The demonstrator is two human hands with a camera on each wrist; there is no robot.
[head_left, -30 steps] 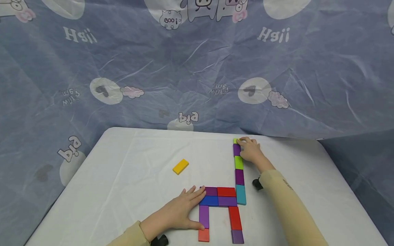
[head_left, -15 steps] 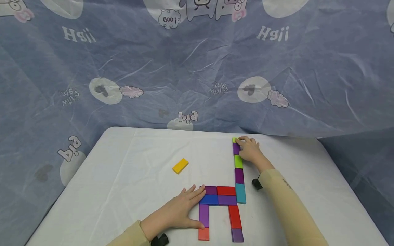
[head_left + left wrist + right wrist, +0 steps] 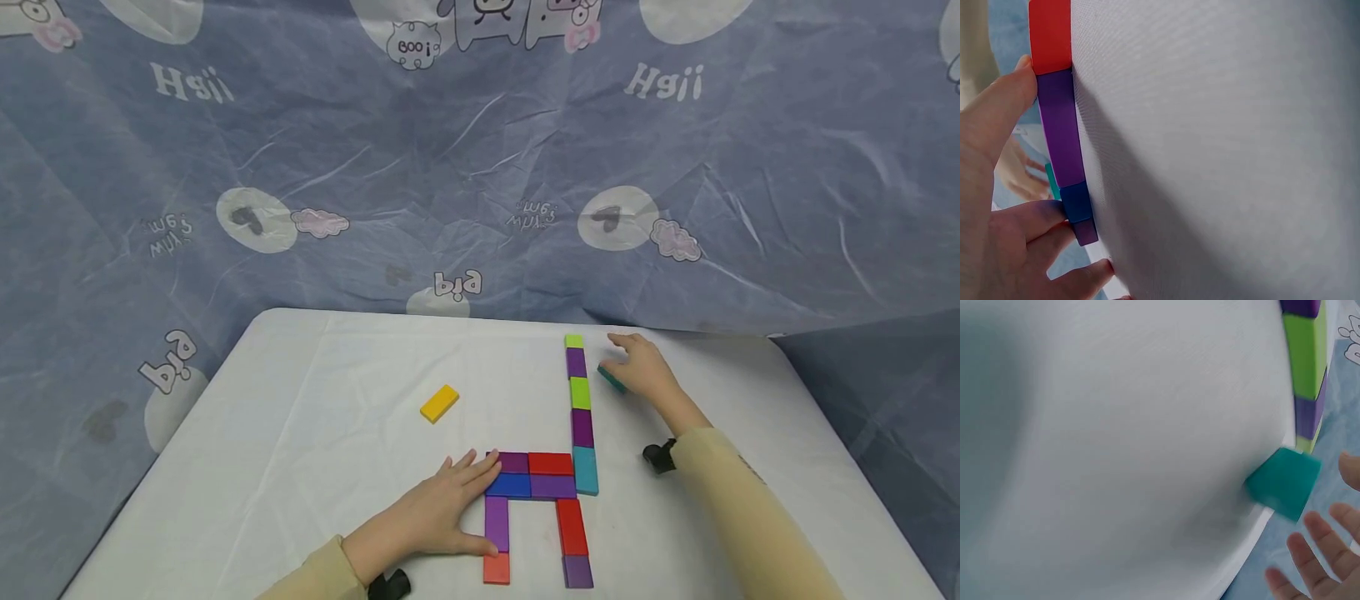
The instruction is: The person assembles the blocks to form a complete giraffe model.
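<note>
My left hand (image 3: pixel 431 510) lies with fingers spread along the left side of a flat figure of coloured blocks. Its fingertips touch the dark purple block (image 3: pixel 515 463) and the blue block (image 3: pixel 508 486). Its thumb rests where the violet block (image 3: pixel 497 523) meets the orange-red block (image 3: pixel 497 569), also visible in the left wrist view. At the far right, my right hand (image 3: pixel 647 375) is over a teal block (image 3: pixel 1284 482), right of the block column. In the right wrist view the fingers are spread and look apart from that block.
A column of blocks, topped by a lime green block (image 3: pixel 573 341), rises from a turquoise block (image 3: pixel 586 471). A loose yellow block (image 3: pixel 439 403) lies left of it on the white table (image 3: pixel 330 433). Blue printed cloth (image 3: pixel 450 167) hangs behind the table's far edge.
My right hand has left the column's top lime green block and moved right. The teal block now shows beneath it. My left hand stays where it was.
</note>
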